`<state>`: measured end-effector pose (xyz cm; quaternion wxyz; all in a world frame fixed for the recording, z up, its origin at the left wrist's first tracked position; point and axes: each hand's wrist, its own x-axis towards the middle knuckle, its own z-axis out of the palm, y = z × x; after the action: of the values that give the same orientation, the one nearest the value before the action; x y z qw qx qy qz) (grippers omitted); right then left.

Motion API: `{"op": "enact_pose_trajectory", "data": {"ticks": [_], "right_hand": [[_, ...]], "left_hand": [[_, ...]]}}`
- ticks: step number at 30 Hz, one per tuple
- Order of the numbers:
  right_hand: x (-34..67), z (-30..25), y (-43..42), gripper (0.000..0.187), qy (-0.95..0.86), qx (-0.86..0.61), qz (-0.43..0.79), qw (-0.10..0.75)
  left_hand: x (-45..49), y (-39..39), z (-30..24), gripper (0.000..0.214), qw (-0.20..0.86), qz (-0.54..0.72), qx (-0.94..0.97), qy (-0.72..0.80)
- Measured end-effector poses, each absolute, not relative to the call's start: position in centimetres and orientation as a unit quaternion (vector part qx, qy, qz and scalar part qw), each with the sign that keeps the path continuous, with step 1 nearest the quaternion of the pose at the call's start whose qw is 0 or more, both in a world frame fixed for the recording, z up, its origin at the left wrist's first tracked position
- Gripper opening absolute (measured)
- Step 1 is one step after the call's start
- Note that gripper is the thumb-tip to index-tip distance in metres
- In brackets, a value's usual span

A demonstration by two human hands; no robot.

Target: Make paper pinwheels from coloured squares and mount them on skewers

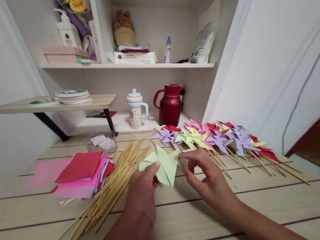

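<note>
Left grip pinched, thumb over fingers, on a pale green pinwheel, held up just above the bench, mid-view, blades facing up. Right grip just beside the pinwheel's right blade, thumb and forefinger curled toward each other with a small gap at the tips; something pale shows there, can't tell if it's held.

Left of left grip: loose bundle of sticks, slanting across the bench, upper ends running in close behind the pinwheel, lower ends fanned toward the near edge. This crowds the left side. Further left, a messy stack of paper, red on top, pinks and purple below, one pink sheet slid out; its right edge meets the sticks. Behind it a see-through tub with white slips in it.

Beyond and right of right grip: heap of pinwheels on sticks, purple, red, pink, yellow, green, heads overlapping, stick ends pointing back this way. They block the right rear.

At the back, a cup and red jug, jug right behind the heap. Side shelf upper left, carrying round discs. Upper shelf: plush, white box, blue-capped bottle, bag.
</note>
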<state>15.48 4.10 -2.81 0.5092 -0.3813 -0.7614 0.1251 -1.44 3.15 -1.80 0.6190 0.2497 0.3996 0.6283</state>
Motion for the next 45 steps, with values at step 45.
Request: {"op": "enact_pose_trajectory", "data": {"ticks": [45], "right_hand": [[14.7,-2.5,4.2,0.011,-0.692,-0.462,0.252,0.494]], "left_hand": [[-0.3,2.1,-2.3,0.025,0.574,0.582,0.317,0.48]]}}
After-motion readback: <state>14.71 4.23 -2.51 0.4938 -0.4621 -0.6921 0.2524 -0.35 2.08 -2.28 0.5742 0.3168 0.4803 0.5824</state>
